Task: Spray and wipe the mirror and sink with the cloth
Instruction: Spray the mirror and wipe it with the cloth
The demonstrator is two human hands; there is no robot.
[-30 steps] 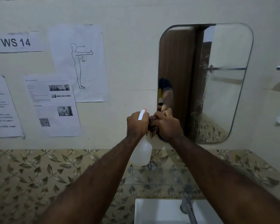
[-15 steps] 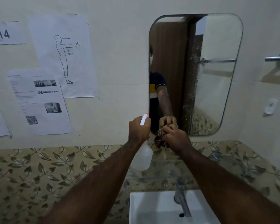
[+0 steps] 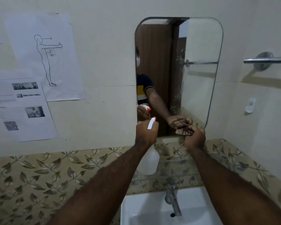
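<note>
A rounded mirror (image 3: 199, 65) hangs on the wall above a white sink (image 3: 146, 208). My left hand (image 3: 145, 133) grips a translucent white spray bottle (image 3: 148, 161) by its neck, its red-tipped nozzle pointing at the mirror's lower left. My right hand (image 3: 195, 138) presses a bunched brownish cloth (image 3: 184, 132) against the mirror's bottom edge. Streaks and droplets run down the middle of the glass. Both hands and the bottle show reflected in the mirror.
A metal faucet (image 3: 173, 200) stands at the back of the sink, under a glass shelf (image 3: 172, 168). A towel bar (image 3: 266, 60) and a small white wall fixture (image 3: 250, 105) are to the right. Paper sheets (image 3: 44, 56) hang on the left wall.
My right hand with the cloth has slid right along the mirror's bottom edge, away from my left hand. The view has shifted left and down, showing more of the sink.
</note>
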